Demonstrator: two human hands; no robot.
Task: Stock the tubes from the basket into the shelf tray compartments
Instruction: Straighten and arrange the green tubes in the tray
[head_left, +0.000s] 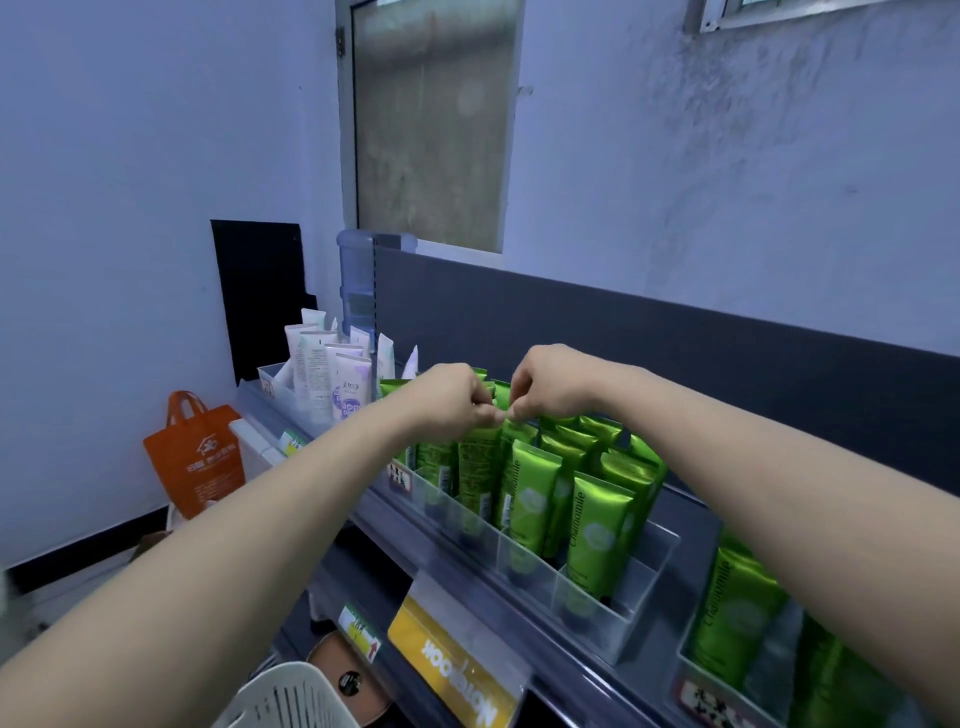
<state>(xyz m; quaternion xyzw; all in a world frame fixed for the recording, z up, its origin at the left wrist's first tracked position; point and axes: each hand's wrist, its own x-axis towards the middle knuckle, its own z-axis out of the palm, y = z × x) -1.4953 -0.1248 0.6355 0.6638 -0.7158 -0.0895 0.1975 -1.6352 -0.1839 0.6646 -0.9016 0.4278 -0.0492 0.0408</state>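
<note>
- The dark back panel (623, 332) of the shelf runs from ten o'clock to three o'clock across the view, below a pale wall.
- A clear shelf tray (641, 597) lies just past centre toward five o'clock, split into compartments and packed with upright green tubes (597, 535) in rows.
- A second clear tray (691, 660) at four o'clock holds more green tubes.
- An orange bag (195, 457) stands on the floor at nine o'clock.
- A white slotted basket (296, 696) shows at seven o'clock, cut off by the bottom edge; what it holds cannot be seen.
- A yellow sign (457, 670) hangs from the shelf edge at six o'clock.
- White tubes (322, 379) stand in another tray at ten o'clock from the hands.
- The left hand (457, 397), fingers curled, pinches the top edge of the held tube (478, 462) with thumb and forefinger.
- The right hand (545, 387) pinches that same edge from the three o'clock side; the two hands' fingertips nearly meet.
- The held tube is upright, its lower end inside the clear shelf tray toward the ten o'clock end; which compartment cannot be told.
</note>
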